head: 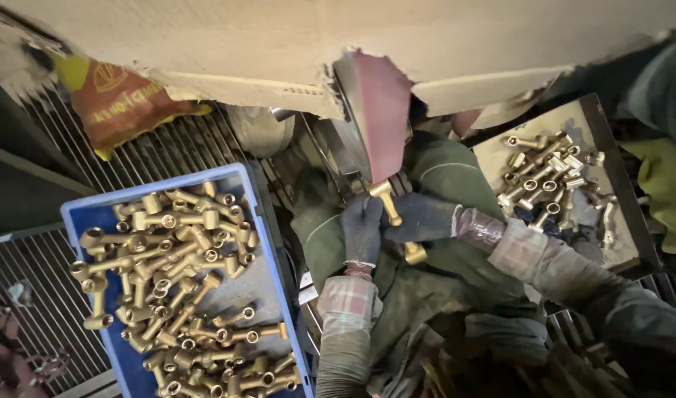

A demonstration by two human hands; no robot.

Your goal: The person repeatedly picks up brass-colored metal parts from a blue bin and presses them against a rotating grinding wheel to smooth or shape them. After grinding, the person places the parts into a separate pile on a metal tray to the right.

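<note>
Piece in hand: I hold one T-shaped brass pipe fitting (391,214) up against the dark red sanding belt (382,118) of the grinder, its upper end touching the belt's lower edge.
Left hand: my dark-gloved left hand (362,230) is closed around the fitting's stem from below and to the left, fingers curled tight.
Right hand: my dark-gloved right hand (423,219) grips the same fitting from the right, wrapped shut around its lower part; a brass end pokes out under the glove.
Waiting: the blue plastic crate (268,250) on my left is heaped with brass fittings of the same kind (176,280), piled close to the rim, so I judge most of the batch lies there.
Second lot: the shallow brown tray (492,158) on my right holds a smaller scatter of paler fittings (548,180); whether these are the finished ones I cannot say for sure in this dim view.
Edges: the ragged cardboard sheet (279,44) hangs close above the belt, torn open only around it, and the crate's wall stands just beside my left forearm.
Room: my lap in green work clothes (441,273) between crate and tray is the open space; the metal grating (168,147) behind the crate is partly covered by an orange and yellow bag (120,103).
</note>
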